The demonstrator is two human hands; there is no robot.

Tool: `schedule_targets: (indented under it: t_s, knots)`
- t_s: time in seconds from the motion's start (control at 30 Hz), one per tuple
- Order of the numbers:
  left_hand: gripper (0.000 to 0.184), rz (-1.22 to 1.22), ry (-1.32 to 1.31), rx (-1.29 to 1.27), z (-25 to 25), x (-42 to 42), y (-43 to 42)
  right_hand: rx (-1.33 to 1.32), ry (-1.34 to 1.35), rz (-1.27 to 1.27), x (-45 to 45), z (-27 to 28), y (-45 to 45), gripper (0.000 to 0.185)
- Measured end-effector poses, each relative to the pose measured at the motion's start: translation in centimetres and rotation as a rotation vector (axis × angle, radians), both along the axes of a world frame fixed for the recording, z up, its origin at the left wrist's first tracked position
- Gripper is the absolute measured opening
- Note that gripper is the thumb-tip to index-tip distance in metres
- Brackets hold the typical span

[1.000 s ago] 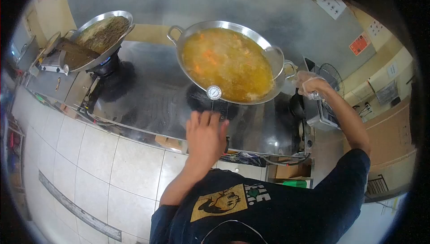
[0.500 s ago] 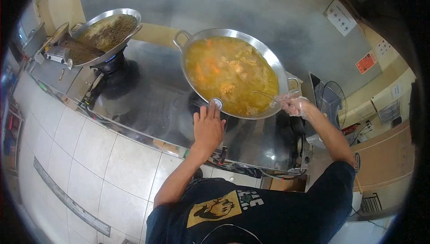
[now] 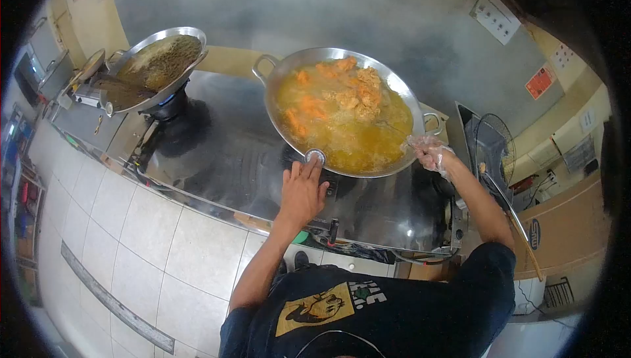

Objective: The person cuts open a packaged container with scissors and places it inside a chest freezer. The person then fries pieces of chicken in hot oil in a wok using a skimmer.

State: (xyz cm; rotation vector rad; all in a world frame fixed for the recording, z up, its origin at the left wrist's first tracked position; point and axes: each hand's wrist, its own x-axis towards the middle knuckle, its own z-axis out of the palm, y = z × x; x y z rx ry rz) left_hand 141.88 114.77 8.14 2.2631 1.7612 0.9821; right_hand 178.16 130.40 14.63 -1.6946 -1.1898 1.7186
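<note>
A large two-handled metal wok (image 3: 271, 118) holds bubbling yellow oil with orange-brown fried pieces (image 3: 361, 92) heaped toward the back. At its right rim, my right hand (image 3: 430, 153), in a clear plastic glove, is closed round a thin metal utensil (image 3: 392, 126) whose far end dips into the oil. My bare left hand (image 3: 303, 190) has its fingers stretched out at the wok's front rim, with the fingertips at a round dial thermometer (image 3: 315, 157).
At the left, a second wok (image 3: 196, 33) with dark, foamy contents stands over a lit burner. The steel counter (image 3: 230, 141) runs between the woks. At the right are a wire strainer (image 3: 493, 144), a long-handled tool (image 3: 516, 223) and a cardboard box (image 3: 565, 226).
My right hand came from beyond the wok's right handle to its rim with the utensil. My left hand reached up to the thermometer. The fried pieces now rise in a heap at the back.
</note>
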Motion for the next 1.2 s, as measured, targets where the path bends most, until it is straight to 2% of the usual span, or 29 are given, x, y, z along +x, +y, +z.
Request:
schedule_targets:
  t_s: [0.13,0.2,0.33,0.4,0.43,0.5,0.57,0.63,0.67,0.7,0.77,0.8,0.87,0.93,1.0,1.13,1.2]
  knots:
    - [0.05,-0.007,-0.046,0.013,-0.2,0.0,-0.2,0.013,0.034,-0.107,0.7,2.4,-2.7,0.006]
    - [0.051,-0.015,-0.087,0.01,-0.2,-0.3,-0.4,0.111,-0.139,0.053,1.8,3.1,-3.3,0.008]
    - [0.047,0.001,-0.185,0.009,0.5,-1.0,-1.6,0.06,-0.241,-0.063,1.6,6.6,-5.2,0.021]
    - [0.042,-0.009,-0.233,0.013,1.2,-1.5,-2.6,0.022,-0.488,0.097,0.6,9.1,-5.4,0.022]
    - [0.036,-0.01,-0.277,0.018,1.7,-1.9,-3.2,0.017,-0.492,0.087,0.1,10.2,-5.7,0.022]
    - [0.034,-0.015,-0.304,0.027,3.6,-2.6,-4.8,0.15,-0.712,0.161,-0.3,11.6,-6.0,0.022]
    - [0.032,-0.015,-0.329,0.037,5.5,-3.6,-6.6,0.133,-0.759,0.21,1.0,11.7,-4.2,0.028]
    - [0.033,0.022,-0.382,0.042,6.8,-4.8,-8.3,0.456,-1.226,0.671,0.7,12.3,-3.5,0.027]
    - [0.032,0.04,-0.36,0.109,6.4,-5.6,-8.7,0.542,-1.385,0.76,-0.2,12.7,-3.6,0.024]
    - [0.032,0.04,-0.354,0.108,6.1,-6.4,-9.3,0.544,-1.379,0.758,-0.3,12.8,-3.9,0.024]
    - [0.033,0.196,-0.618,-0.045,5.5,-8.0,-10.6,0.715,-1.56,0.963,-0.4,12.7,-4.6,0.018]
    - [0.033,0.199,-0.613,-0.042,4.2,-9.0,-11.2,0.721,-1.556,0.962,-0.8,12.6,-5.1,0.018]
    - [0.039,0.41,-0.37,-0.055,0.2,-11.3,-12.5,0.759,-1.619,0.777,-2.2,12.2,-6.2,0.016]
    - [0.049,0.485,-0.361,-0.378,-2.2,-13.2,-15.4,0.8,-1.63,0.747,-3.4,12.5,-7.5,0.015]
    - [0.054,0.527,-0.277,-0.554,-6.0,-15.3,-18.6,0.837,-1.638,0.719,-3.8,12.9,-8.4,0.018]
    - [0.056,0.682,-0.326,-0.67,-5.6,-16.1,-21.2,0.826,-1.655,0.629,-3.7,13.5,-8.0,0.018]
    - [0.057,0.711,-0.33,-0.639,-5.3,-16.3,-21.8,0.778,-1.674,0.61,-4.0,14.3,-8.0,0.017]
